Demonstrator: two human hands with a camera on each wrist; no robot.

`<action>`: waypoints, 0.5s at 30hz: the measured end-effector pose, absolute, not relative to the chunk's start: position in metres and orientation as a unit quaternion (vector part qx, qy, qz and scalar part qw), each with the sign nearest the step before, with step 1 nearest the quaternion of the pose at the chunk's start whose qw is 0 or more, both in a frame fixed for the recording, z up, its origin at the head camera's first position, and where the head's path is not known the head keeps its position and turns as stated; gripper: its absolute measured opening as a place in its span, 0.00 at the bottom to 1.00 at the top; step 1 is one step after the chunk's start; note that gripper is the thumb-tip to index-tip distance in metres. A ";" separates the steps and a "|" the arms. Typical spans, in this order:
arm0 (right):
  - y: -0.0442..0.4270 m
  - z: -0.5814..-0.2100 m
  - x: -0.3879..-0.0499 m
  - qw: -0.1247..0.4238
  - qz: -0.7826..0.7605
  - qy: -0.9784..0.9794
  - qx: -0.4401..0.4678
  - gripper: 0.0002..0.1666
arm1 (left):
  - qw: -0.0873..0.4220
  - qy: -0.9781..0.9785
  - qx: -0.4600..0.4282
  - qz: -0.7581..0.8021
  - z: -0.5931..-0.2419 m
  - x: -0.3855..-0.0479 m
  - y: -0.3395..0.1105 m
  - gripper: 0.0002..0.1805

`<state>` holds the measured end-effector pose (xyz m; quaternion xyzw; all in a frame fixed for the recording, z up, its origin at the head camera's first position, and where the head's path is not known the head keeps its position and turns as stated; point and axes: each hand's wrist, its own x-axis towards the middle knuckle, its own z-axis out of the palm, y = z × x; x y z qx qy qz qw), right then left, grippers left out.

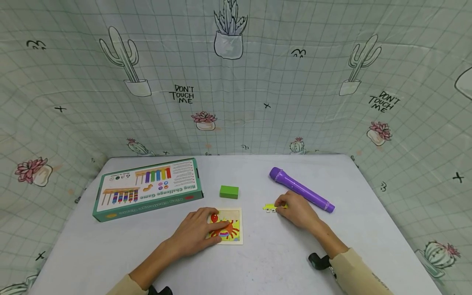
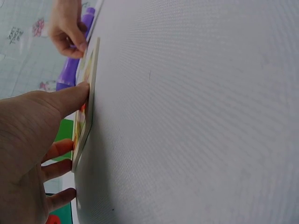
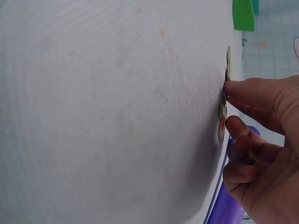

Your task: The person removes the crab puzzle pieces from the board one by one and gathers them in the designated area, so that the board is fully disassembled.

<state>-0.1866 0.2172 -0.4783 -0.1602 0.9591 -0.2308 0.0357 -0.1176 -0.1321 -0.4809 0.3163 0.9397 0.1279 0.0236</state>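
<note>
A small square jigsaw puzzle [image 1: 236, 233] with an orange crab picture lies in a pale frame on the table. My left hand [image 1: 196, 231] rests on its left part, fingers fairly straight, one reaching across the crab. In the left wrist view, the left thumb [image 2: 77, 98] touches the frame's edge. To the right of the puzzle, my right hand [image 1: 296, 209] pinches a thin yellow puzzle piece [image 1: 269, 207] at table level between thumb and forefinger. The right wrist view shows the puzzle piece [image 3: 228, 60] edge-on; the fingers cover its middle, so whether it is one piece or two I cannot tell.
A green block [image 1: 229, 192] lies behind the puzzle. At the back left is a flat Ring Challenge Game box [image 1: 147, 188]. A purple microphone-shaped tube [image 1: 302, 189] lies slantwise just beyond the right hand. Patterned cloth [image 1: 243, 82] hangs behind the white table [image 1: 265, 262].
</note>
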 end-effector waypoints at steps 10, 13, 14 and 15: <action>0.217 -0.478 -0.184 0.028 -0.229 0.960 -0.156 0.04 | 0.020 0.940 0.320 0.119 -0.482 -0.116 -0.132 0.26; 0.217 -0.479 -0.184 0.035 -0.229 0.960 -0.155 0.04 | 0.024 0.941 0.316 0.118 -0.482 -0.116 -0.133 0.26; 0.217 -0.479 -0.184 0.035 -0.227 0.961 -0.155 0.05 | 0.026 0.942 0.313 0.118 -0.482 -0.116 -0.133 0.26; 0.217 -0.478 -0.184 0.036 -0.227 0.961 -0.154 0.05 | 0.029 0.943 0.309 0.120 -0.482 -0.116 -0.133 0.26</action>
